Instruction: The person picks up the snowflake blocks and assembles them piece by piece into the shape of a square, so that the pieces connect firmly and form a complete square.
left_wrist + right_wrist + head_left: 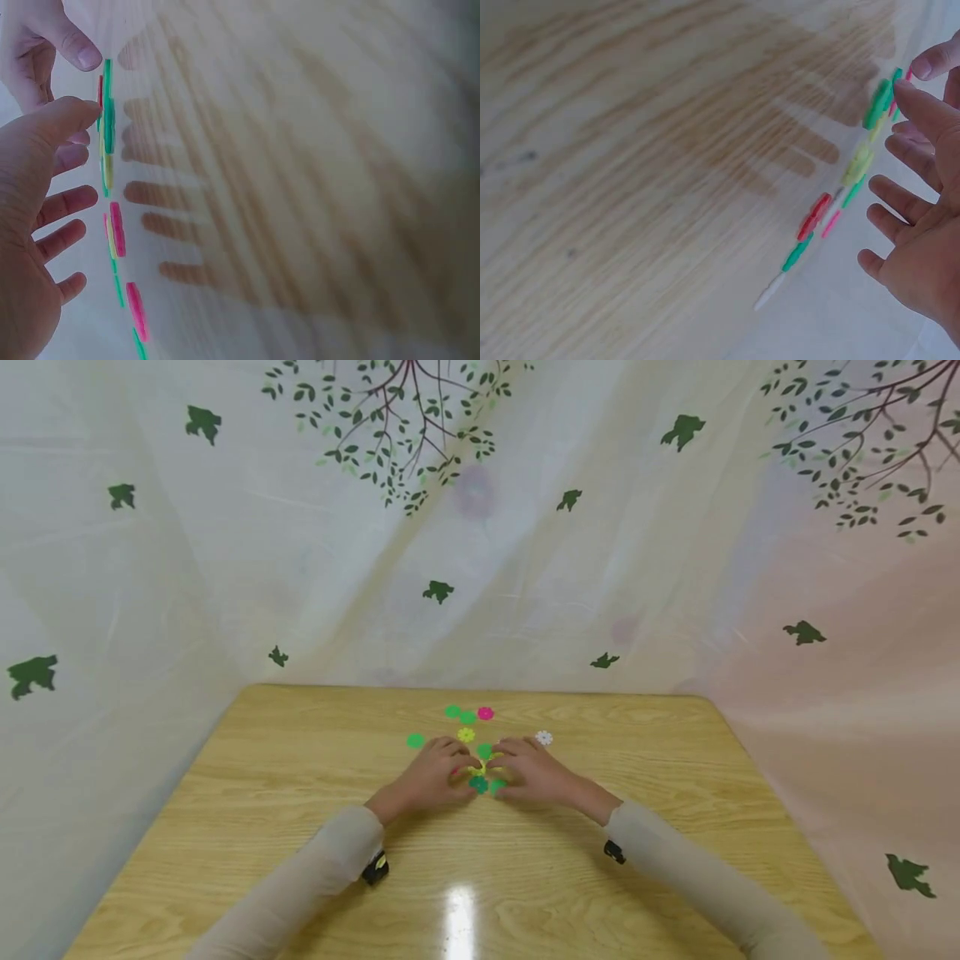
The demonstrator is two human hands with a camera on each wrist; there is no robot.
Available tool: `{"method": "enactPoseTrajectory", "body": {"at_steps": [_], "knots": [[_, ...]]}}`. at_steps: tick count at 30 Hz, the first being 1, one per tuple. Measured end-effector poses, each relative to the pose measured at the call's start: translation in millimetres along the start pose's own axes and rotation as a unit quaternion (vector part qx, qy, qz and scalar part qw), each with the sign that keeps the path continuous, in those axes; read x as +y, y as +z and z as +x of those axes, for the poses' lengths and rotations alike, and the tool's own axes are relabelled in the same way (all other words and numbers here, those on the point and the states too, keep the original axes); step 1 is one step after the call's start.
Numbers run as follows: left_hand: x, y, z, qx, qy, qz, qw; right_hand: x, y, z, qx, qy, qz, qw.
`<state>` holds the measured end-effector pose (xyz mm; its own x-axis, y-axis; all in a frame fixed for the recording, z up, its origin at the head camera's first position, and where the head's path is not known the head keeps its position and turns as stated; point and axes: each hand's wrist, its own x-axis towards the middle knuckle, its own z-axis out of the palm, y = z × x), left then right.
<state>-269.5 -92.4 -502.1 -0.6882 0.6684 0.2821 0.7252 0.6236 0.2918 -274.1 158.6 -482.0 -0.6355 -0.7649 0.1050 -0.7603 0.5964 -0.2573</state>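
left hand (442, 770) and right hand (536, 772) face each other low over the wooden tabletop (525, 893), near the middle. both sets of fingers stand apart and lightly bent; no piece plainly gripped. contact at the thumbs: cannot tell.

positions: between the hands, a dark green flower piece (478, 785) with a yellow piece (478, 767) just behind it; a bright green piece (497, 787) by the right thumb; a green disc (485, 751) by the right fingers. beyond: yellow flower (467, 736), pink flower (486, 713), and, off to the right, white flower (543, 738).

technique (judgement): the step in hand looks like close handling of these pieces. keep fingertips low, work from the rims, use light sideways pressure; pieces this thin could slide or overlap if pushed from above.

views compared: head gives outlines and layout, but the hands cover part of the group. left wrist turns the pieces edge-on, showing their thinness, and shows the underside of the left fingers, gaps between them. right wrist does likewise for the right fingers.
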Motion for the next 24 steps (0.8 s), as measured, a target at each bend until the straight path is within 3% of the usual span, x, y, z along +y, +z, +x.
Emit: {"method": "enactPoseTrajectory", "body": {"at_steps": [12,19,24], "knots": [[5.2,2.7,4.8,-0.019,0.034,0.031,0.9988,1.4,6.8,-0.2,0.018,-0.023,-0.011,1.0],[5.9,4.3,8.4,-0.027,0.027,0.021,0.999,0.6,7.6,1.6,0.029,-0.015,0.009,0.999],[8.1,3.5,11.8,-0.046,0.003,-0.017,0.9988,1.0,9.6,2.9,0.038,-0.008,0.017,0.999]]}}
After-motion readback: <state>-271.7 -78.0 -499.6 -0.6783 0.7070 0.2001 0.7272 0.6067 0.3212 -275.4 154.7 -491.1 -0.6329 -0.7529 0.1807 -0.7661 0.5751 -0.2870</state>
